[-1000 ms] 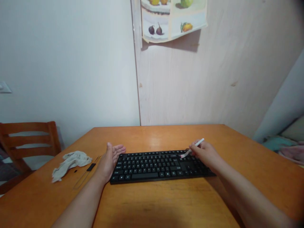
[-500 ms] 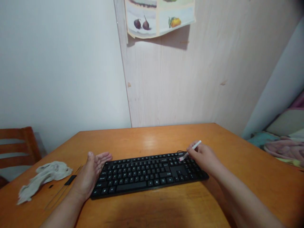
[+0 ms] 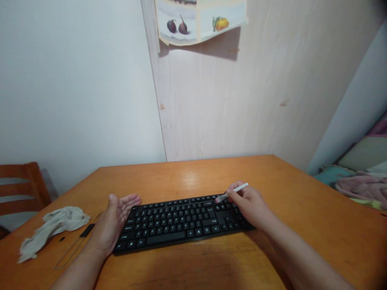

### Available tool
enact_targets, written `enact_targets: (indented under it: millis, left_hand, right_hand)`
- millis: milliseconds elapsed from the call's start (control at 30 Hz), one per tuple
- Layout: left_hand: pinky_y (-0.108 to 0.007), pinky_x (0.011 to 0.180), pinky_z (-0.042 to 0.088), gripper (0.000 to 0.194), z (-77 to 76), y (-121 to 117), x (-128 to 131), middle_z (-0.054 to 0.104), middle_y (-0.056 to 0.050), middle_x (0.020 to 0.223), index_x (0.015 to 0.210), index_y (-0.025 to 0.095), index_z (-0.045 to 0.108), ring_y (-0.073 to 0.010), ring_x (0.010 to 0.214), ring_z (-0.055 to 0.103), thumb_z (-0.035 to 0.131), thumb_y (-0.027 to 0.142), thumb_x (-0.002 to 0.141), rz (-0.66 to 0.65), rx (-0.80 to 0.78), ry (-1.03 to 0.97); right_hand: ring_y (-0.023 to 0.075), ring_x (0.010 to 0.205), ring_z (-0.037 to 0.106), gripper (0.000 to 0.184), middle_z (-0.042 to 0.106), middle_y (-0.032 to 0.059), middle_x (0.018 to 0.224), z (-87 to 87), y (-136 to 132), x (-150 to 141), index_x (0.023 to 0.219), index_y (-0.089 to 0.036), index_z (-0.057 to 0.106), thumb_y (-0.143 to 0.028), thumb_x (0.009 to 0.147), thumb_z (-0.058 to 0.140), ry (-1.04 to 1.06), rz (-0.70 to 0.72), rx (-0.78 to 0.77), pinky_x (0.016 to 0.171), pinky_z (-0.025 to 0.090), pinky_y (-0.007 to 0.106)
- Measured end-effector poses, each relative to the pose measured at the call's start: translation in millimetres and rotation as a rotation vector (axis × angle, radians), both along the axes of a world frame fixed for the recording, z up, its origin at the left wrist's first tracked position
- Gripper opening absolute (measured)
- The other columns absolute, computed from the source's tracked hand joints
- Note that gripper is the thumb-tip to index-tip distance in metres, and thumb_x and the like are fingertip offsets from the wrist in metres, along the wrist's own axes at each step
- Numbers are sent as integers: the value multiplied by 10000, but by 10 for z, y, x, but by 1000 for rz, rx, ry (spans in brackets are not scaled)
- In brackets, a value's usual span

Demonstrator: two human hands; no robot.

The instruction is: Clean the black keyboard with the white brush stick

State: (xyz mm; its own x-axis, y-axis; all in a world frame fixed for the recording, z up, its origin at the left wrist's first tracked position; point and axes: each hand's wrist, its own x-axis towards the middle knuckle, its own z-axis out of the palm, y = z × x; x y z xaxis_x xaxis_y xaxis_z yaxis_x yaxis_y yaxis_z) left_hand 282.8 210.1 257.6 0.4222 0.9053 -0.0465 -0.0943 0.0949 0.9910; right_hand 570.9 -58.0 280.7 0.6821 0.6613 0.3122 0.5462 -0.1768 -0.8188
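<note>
The left hand (image 3: 113,225) and the right hand (image 3: 249,207) were kept apart, one at each end of a black keyboard (image 3: 178,225), which was laid on an orange wooden table (image 3: 187,177). A slim white tool (image 3: 237,188) was pinched in the right hand and angled down over the top row of keys. Its pinkish tip was too small and blurred to be made out, and contact with the keys could not be confirmed. The keys at the right end of the keyboard were hidden beneath that hand.

The left hand was held open, palm up, with the fingers loosely spread. It was seen just beside the keyboard's left end, but whether the two touched could not be told.

Further left, a crumpled beige cloth (image 3: 51,229) was lying on the table, with a small black rectangular piece (image 3: 87,230) near it. A thin wire (image 3: 68,255) was barely discernible there, partly hidden by the left forearm. A wooden chair (image 3: 21,189) was cut off by the frame's left edge, and a fruit poster (image 3: 193,20) by its top edge.
</note>
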Motion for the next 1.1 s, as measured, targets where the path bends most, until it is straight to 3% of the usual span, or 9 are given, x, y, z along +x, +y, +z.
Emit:
enact_targets:
  millis: [133,333,400,533,633,1100]
  left_hand:
    - [-411,1144,346,765,-28,34,5,720,-171,1137,1091,112,675,-268,1186,625,320,758,883,-1,3,-11]
    - [-401,1139,346,749,-13,39,24,721,-181,1122,1083,96,664,-260,1170,632,285,721,916,5,-17,-9]
    - [-402,1137,348,743,-5,40,30,721,-181,1121,1087,96,662,-259,1167,634,276,710,924,4,-23,-9]
    - [-411,1133,353,736,10,44,47,722,-180,1111,1074,96,660,-262,1174,630,263,700,933,4,-26,-1]
    - [-422,1132,356,725,13,45,58,724,-175,1097,1060,100,660,-261,1170,632,243,683,946,14,-29,2]
    - [-434,1131,363,759,-40,91,59,715,-183,1137,1074,106,669,-271,1171,634,268,731,913,2,-7,10]
  right_hand:
    - [189,676,603,213,648,14,686,-28,-46,92,756,-214,584,-362,880,496,-121,-56,-120,623,386,281]
    - [181,605,565,166,626,9,636,100,-175,230,740,-225,568,-305,865,496,-294,-261,-241,572,321,286]
    - [180,620,576,159,631,10,653,119,-171,213,742,-221,554,-313,862,505,-231,-236,-162,587,346,284]
    - [169,623,580,158,617,-4,663,77,-74,83,799,-214,540,-359,860,519,107,-6,24,592,408,270]
    - [158,610,569,161,610,-11,656,26,-1,3,809,-207,543,-363,845,539,226,85,31,585,420,263]
    - [169,587,613,212,640,25,609,9,-129,327,746,-195,561,-355,865,490,112,-137,-76,511,401,246]
